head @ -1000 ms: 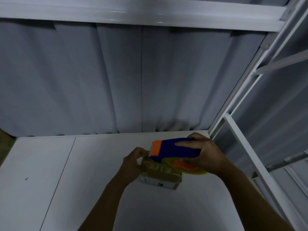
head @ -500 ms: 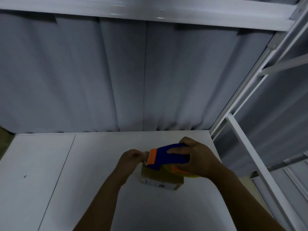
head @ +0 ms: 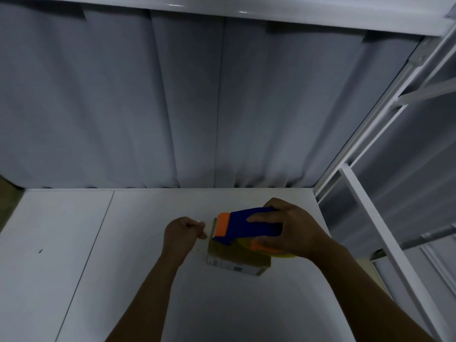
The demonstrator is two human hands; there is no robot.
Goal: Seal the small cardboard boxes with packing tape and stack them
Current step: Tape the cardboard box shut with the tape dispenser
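Mid-seal, first box by the look of it. One box (head: pixel 237 259) in view, sitting on the table (head: pixel 111 280) at lower centre-right of frame. Right hand (head: pixel 293 230) has its grip closed round the blue-and-orange dispenser (head: pixel 246 225), which sits over the box's top; light is too dim to tell whether it touches. Left hand (head: pixel 182 230) is just left of the box, fingers curled, grip pinching what looks like the free end of the tape (head: pixel 209 224) at the dispenser's orange mouth, though the strip is pale and hard to make out. Can't tell how much of the top seam is already taped; the flaps look closed and flat. My read: the strip is being started or cut at the left edge, so this seal is unfinished. No other boxes and no stack visible, so stacking hasn't begun as far as this view shows. Left to do: press the tape down, cut it, then repeat and stack.
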